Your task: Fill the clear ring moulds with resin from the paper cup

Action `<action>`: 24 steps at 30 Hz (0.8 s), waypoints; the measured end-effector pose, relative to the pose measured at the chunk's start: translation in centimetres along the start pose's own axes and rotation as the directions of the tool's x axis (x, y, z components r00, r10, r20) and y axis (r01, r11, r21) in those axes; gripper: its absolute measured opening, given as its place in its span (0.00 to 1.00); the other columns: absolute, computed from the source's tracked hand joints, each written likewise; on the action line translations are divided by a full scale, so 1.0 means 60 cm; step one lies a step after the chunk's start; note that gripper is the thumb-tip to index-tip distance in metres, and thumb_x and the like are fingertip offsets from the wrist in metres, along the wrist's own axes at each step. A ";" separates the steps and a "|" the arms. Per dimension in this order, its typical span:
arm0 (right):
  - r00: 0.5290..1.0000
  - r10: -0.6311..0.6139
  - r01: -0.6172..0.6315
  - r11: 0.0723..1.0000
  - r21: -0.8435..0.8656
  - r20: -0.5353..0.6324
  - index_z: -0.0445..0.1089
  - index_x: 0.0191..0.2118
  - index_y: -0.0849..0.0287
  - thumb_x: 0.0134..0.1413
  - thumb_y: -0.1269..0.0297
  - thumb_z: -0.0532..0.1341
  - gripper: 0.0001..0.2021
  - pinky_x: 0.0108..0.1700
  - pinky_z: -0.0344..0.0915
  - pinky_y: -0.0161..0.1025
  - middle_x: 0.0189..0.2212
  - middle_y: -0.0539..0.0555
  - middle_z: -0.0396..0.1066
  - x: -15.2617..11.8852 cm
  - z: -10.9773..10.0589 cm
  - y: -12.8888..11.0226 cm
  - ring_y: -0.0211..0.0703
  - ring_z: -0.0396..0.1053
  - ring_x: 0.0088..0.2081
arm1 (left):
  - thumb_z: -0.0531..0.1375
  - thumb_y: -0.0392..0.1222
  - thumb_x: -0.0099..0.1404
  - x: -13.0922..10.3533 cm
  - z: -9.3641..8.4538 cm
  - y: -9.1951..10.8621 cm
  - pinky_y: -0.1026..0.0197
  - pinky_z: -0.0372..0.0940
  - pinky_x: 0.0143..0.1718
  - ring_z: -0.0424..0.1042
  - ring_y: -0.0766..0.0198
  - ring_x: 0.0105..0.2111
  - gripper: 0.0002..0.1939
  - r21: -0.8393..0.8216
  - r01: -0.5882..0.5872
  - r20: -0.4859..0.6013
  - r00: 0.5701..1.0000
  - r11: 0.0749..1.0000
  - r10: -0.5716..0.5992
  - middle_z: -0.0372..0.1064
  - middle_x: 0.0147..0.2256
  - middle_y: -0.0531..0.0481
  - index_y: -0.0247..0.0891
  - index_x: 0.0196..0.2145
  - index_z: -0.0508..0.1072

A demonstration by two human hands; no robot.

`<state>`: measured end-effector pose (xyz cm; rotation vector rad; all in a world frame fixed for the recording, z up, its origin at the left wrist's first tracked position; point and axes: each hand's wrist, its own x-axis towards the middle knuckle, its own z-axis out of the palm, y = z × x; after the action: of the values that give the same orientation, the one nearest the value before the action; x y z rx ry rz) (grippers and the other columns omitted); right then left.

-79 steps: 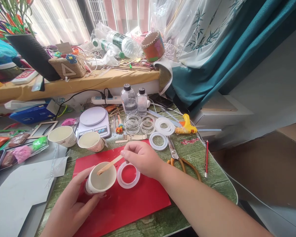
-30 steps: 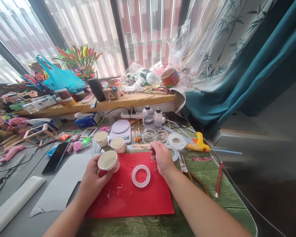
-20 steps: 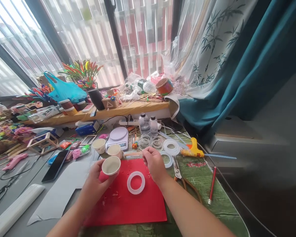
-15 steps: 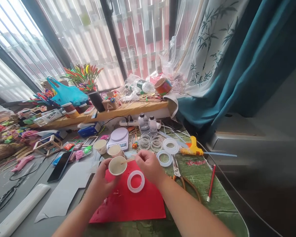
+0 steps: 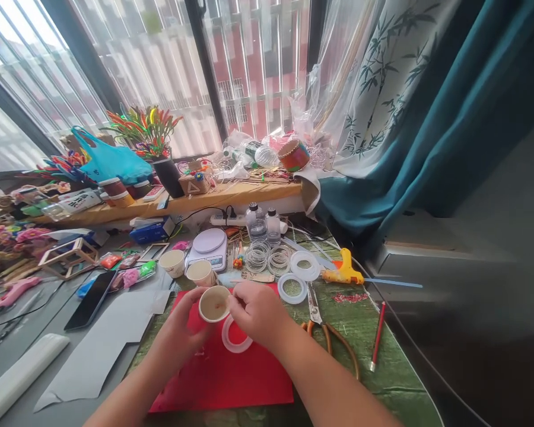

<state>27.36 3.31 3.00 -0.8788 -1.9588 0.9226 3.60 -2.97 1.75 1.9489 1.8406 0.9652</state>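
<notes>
My left hand (image 5: 182, 323) is wrapped round a small paper cup (image 5: 208, 316), tilted so its inside shows. At the cup's right rim, my right hand (image 5: 256, 311) is closed in a pinch on a thin wooden stick, now mostly hidden by the fingers and the cup. A small brownish spot shows inside the cup; whether it is the stick's tip I cannot tell. Below the cup, a white ring-shaped silicone mold (image 5: 237, 344) lies on a red sheet (image 5: 231, 385), partly covered by the cup and right hand.
Two more paper cups (image 5: 172, 263) stand behind, near a white kitchen scale (image 5: 209, 244) and two clear bottles (image 5: 272, 226). To the right lie ring molds (image 5: 292, 289), scissors (image 5: 315, 311), a yellow glue gun (image 5: 345, 270) and a red pencil (image 5: 377, 338). A phone (image 5: 90, 300) lies left.
My right hand has moved down and left to the cup's rim, so the stick is now mostly out of sight. The cup has shifted slightly within the view, which has turned a little.
</notes>
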 end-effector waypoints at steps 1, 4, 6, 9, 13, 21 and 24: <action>1.000 0.006 -0.006 1.000 0.007 -0.006 0.52 0.27 0.53 0.67 0.66 0.60 0.18 0.33 0.48 0.40 0.26 0.47 0.58 0.000 -0.002 0.000 0.41 0.56 0.30 | 0.69 0.47 0.63 0.001 0.000 -0.001 0.40 0.76 0.62 0.83 0.42 0.59 0.29 0.005 -0.004 -0.003 1.000 1.000 0.004 0.82 0.59 0.43 0.46 0.61 0.75; 0.998 0.063 -0.061 0.995 0.081 -0.022 0.54 0.27 0.53 0.67 0.64 0.60 0.17 0.33 0.50 0.39 0.26 0.47 0.61 0.003 -0.006 0.002 0.41 0.58 0.30 | 0.69 0.46 0.64 0.004 0.001 0.002 0.41 0.77 0.61 0.83 0.42 0.59 0.28 0.017 -0.034 0.005 0.999 0.999 0.034 0.82 0.59 0.43 0.47 0.61 0.76; 0.993 0.121 -0.118 0.980 0.159 -0.010 0.57 0.27 0.53 0.67 0.63 0.60 0.16 0.34 0.52 0.39 0.26 0.47 0.63 0.005 -0.006 0.005 0.41 0.61 0.31 | 0.68 0.46 0.65 0.004 0.005 0.007 0.44 0.79 0.58 0.84 0.43 0.57 0.27 0.012 -0.067 0.024 0.997 0.998 0.067 0.84 0.57 0.44 0.48 0.61 0.76; 0.988 0.150 -0.141 0.974 0.177 -0.039 0.57 0.27 0.54 0.67 0.62 0.60 0.16 0.35 0.53 0.39 0.27 0.48 0.64 0.008 -0.007 0.011 0.42 0.62 0.32 | 0.66 0.47 0.69 0.002 0.014 0.012 0.44 0.78 0.60 0.83 0.43 0.59 0.26 0.007 -0.092 0.016 0.996 0.996 0.092 0.82 0.59 0.44 0.49 0.64 0.74; 0.989 0.148 -0.145 0.983 0.117 -0.015 0.55 0.25 0.54 0.64 0.65 0.61 0.17 0.33 0.49 0.40 0.25 0.47 0.60 0.008 -0.006 0.016 0.41 0.57 0.30 | 0.63 0.45 0.70 0.007 0.019 0.003 0.42 0.75 0.64 0.81 0.44 0.61 0.26 0.003 -0.131 -0.021 0.991 0.991 0.131 0.81 0.61 0.45 0.49 0.65 0.73; 0.996 0.056 -0.049 0.993 0.103 -0.069 0.57 0.28 0.53 0.70 0.61 0.59 0.16 0.35 0.53 0.40 0.27 0.48 0.63 0.003 -0.012 0.000 0.42 0.60 0.31 | 0.68 0.47 0.65 0.050 -0.015 -0.031 0.42 0.75 0.65 0.80 0.41 0.62 0.30 0.044 -0.233 0.010 0.973 0.972 0.233 0.82 0.62 0.43 0.49 0.65 0.77; 0.995 0.063 -0.060 0.997 0.038 -0.081 0.62 0.30 0.53 0.72 0.62 0.59 0.15 0.37 0.56 0.40 0.29 0.50 0.67 0.009 -0.022 -0.012 0.44 0.64 0.33 | 0.70 0.48 0.62 0.063 -0.020 -0.041 0.44 0.76 0.63 0.82 0.41 0.60 0.33 0.034 -0.265 0.020 0.964 0.964 0.265 0.83 0.61 0.44 0.49 0.65 0.78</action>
<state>28.06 3.76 4.33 -0.9468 -1.8489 0.9396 0.78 0.73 2.12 2.2603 1.6270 0.9947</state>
